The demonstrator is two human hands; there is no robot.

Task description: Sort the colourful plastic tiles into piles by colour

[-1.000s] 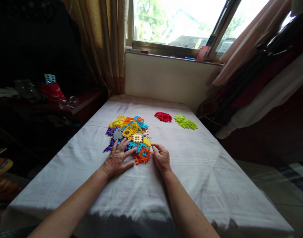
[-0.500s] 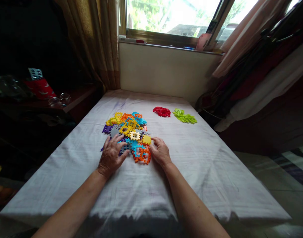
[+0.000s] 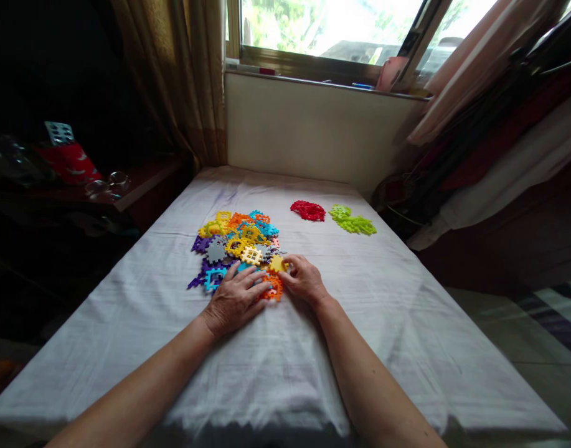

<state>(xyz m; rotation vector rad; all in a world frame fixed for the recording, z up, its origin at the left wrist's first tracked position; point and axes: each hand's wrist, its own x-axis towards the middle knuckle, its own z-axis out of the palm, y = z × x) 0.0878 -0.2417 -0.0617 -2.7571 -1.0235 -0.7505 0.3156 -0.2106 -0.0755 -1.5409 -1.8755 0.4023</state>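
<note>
A mixed pile of notched plastic building tiles lies on the cloth-covered table. My left hand (image 3: 241, 295) is spread flat, palm down, over blue and orange tiles (image 3: 274, 287) at the pile's near side. A light blue frame tile (image 3: 215, 280) shows beside its fingers. At the right edge of the pile, my right hand (image 3: 304, 280) pinches a yellow tile (image 3: 276, 263) between thumb and fingers. A cream window tile (image 3: 251, 255) lies just left of it, and a grey tile (image 3: 216, 251) sits farther left.
Red tiles (image 3: 307, 210) and lime green tiles (image 3: 353, 221) form separate heaps at the table's back right. Glasses (image 3: 108, 183) and a red container (image 3: 70, 163) stand on a dark side surface at left. Clothes (image 3: 481, 193) hang at right.
My left hand has slid right across the near side of the pile, uncovering grey, light blue and purple tiles. My right hand stays at the yellow tile, its fingers now more closed around the edge.
</note>
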